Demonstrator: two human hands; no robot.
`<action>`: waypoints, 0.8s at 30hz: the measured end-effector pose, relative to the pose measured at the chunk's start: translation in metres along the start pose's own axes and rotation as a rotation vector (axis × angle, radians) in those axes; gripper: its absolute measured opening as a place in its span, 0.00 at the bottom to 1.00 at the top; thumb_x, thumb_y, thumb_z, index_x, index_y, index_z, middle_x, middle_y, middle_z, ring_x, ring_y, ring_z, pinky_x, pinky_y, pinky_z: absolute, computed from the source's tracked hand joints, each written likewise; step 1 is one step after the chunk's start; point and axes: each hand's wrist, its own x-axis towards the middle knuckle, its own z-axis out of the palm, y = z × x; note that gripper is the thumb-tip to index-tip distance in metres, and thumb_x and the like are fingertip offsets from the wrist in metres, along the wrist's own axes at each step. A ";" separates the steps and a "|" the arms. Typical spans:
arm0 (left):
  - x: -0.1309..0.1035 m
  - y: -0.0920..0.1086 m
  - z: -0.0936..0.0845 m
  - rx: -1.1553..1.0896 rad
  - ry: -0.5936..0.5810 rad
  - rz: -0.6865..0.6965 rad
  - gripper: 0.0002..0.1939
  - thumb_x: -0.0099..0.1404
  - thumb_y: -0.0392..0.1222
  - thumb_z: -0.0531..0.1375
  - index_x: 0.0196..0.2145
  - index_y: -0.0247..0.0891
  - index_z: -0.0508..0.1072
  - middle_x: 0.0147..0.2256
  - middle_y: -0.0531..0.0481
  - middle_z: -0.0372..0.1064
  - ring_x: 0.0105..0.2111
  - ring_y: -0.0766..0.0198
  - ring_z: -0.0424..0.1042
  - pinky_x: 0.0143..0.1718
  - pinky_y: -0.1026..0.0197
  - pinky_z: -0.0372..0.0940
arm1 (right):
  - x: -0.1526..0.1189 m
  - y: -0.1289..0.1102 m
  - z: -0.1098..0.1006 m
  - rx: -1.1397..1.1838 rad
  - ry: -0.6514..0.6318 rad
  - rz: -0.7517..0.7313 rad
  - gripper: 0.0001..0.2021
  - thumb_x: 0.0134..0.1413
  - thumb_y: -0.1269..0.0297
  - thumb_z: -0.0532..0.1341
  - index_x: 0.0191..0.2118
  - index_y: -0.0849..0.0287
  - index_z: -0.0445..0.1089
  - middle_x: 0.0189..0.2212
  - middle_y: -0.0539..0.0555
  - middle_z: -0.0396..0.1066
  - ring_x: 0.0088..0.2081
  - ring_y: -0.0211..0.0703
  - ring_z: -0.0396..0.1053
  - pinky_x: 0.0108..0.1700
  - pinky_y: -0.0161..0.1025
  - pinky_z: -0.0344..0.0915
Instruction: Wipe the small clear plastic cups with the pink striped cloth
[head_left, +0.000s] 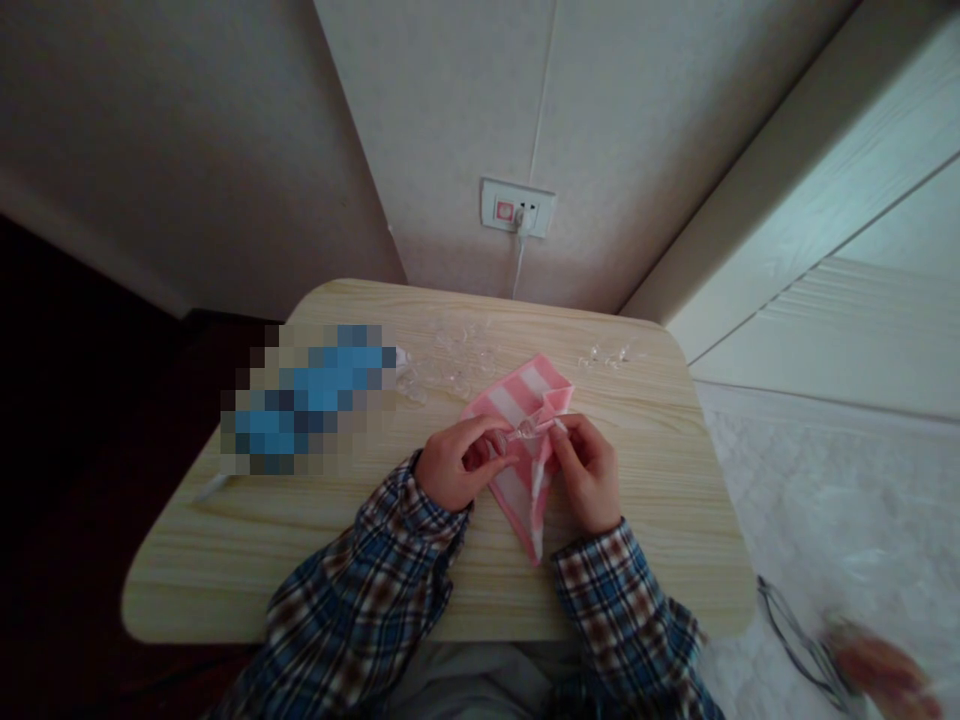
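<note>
My left hand [457, 462] is closed round one end of a small clear stemmed piece [527, 428], which looks like a tiny goblet of glass or plastic. Its other end reaches to the fingertips of my right hand [589, 470]. Those fingers pinch a fold of a pink and white striped cloth [517, 490], right at the clear piece. Whether they also grip the piece itself I cannot tell. The cloth hangs and lies between both hands, with one corner pointing toward me.
Several clear small pieces [455, 380] lie on the wooden table [652, 480] beyond my left hand, and a few clear stemmed ones [595, 353] at the back right. A blurred-out blue object [322, 385] is on the left. A plug [523, 218] sits in the wall socket.
</note>
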 end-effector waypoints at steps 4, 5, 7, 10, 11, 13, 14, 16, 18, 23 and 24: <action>-0.001 -0.004 0.003 0.005 0.027 0.040 0.15 0.53 0.45 0.60 0.37 0.35 0.67 0.29 0.51 0.70 0.23 0.72 0.66 0.25 0.70 0.62 | 0.000 -0.001 0.001 0.010 0.006 0.005 0.09 0.54 0.60 0.52 0.34 0.59 0.64 0.21 0.47 0.61 0.22 0.34 0.59 0.24 0.32 0.54; -0.002 -0.004 0.003 0.004 0.029 0.047 0.15 0.53 0.45 0.60 0.37 0.35 0.68 0.29 0.50 0.70 0.23 0.71 0.66 0.25 0.70 0.63 | 0.000 -0.001 0.001 0.013 0.009 0.005 0.09 0.54 0.60 0.52 0.34 0.59 0.64 0.22 0.47 0.61 0.22 0.34 0.59 0.24 0.32 0.54; -0.002 -0.005 0.003 -0.002 0.033 0.062 0.15 0.52 0.45 0.61 0.36 0.34 0.68 0.30 0.50 0.70 0.24 0.70 0.67 0.25 0.70 0.63 | 0.000 -0.001 0.001 0.017 0.012 -0.001 0.09 0.54 0.60 0.52 0.34 0.59 0.64 0.22 0.48 0.61 0.23 0.34 0.59 0.24 0.32 0.54; -0.002 -0.004 0.003 -0.012 0.036 0.079 0.14 0.52 0.45 0.62 0.34 0.34 0.68 0.28 0.50 0.70 0.23 0.71 0.67 0.24 0.71 0.62 | -0.001 -0.001 0.001 0.015 0.013 -0.004 0.09 0.54 0.60 0.52 0.34 0.59 0.64 0.22 0.47 0.61 0.22 0.34 0.59 0.24 0.32 0.53; -0.002 -0.004 0.003 -0.014 0.037 0.080 0.14 0.51 0.45 0.62 0.34 0.34 0.68 0.28 0.51 0.70 0.22 0.72 0.66 0.23 0.71 0.62 | -0.001 -0.001 0.001 0.013 0.014 -0.003 0.09 0.54 0.60 0.52 0.34 0.59 0.64 0.21 0.47 0.61 0.22 0.34 0.58 0.24 0.32 0.53; -0.002 -0.004 0.003 -0.015 0.036 0.078 0.14 0.51 0.45 0.62 0.33 0.34 0.68 0.27 0.51 0.70 0.21 0.72 0.66 0.22 0.71 0.61 | -0.001 -0.001 0.001 0.013 0.017 -0.003 0.08 0.54 0.60 0.52 0.34 0.58 0.64 0.21 0.47 0.61 0.22 0.34 0.58 0.25 0.32 0.54; -0.002 -0.004 0.003 -0.013 0.034 0.076 0.14 0.51 0.45 0.62 0.33 0.34 0.68 0.26 0.51 0.70 0.21 0.72 0.66 0.22 0.71 0.61 | 0.000 0.000 0.001 0.015 0.016 -0.004 0.08 0.54 0.60 0.52 0.34 0.58 0.64 0.21 0.47 0.61 0.22 0.34 0.58 0.25 0.32 0.54; -0.002 -0.004 0.003 -0.008 0.029 0.076 0.14 0.51 0.46 0.62 0.33 0.34 0.68 0.26 0.51 0.70 0.22 0.71 0.66 0.23 0.71 0.62 | 0.000 0.000 0.001 0.017 0.013 -0.002 0.08 0.54 0.60 0.52 0.34 0.58 0.64 0.21 0.47 0.60 0.22 0.34 0.58 0.25 0.32 0.54; -0.001 -0.003 0.002 0.000 0.026 0.070 0.14 0.51 0.46 0.61 0.33 0.34 0.68 0.26 0.51 0.70 0.22 0.71 0.67 0.23 0.71 0.62 | 0.000 0.000 0.001 0.013 0.011 0.001 0.08 0.54 0.60 0.52 0.34 0.58 0.64 0.21 0.47 0.60 0.22 0.34 0.58 0.24 0.32 0.54; -0.001 0.001 0.000 0.002 -0.010 0.002 0.14 0.53 0.45 0.60 0.36 0.35 0.67 0.26 0.53 0.70 0.21 0.72 0.66 0.22 0.72 0.61 | 0.000 -0.001 0.001 0.019 0.017 0.010 0.09 0.54 0.60 0.52 0.34 0.59 0.64 0.22 0.47 0.62 0.23 0.34 0.59 0.25 0.32 0.54; -0.001 0.001 -0.001 -0.002 -0.019 -0.016 0.14 0.54 0.45 0.60 0.36 0.35 0.67 0.25 0.54 0.69 0.20 0.73 0.65 0.21 0.72 0.61 | -0.001 -0.002 0.001 0.023 0.016 0.011 0.09 0.54 0.60 0.52 0.34 0.59 0.64 0.22 0.47 0.61 0.23 0.34 0.59 0.25 0.32 0.54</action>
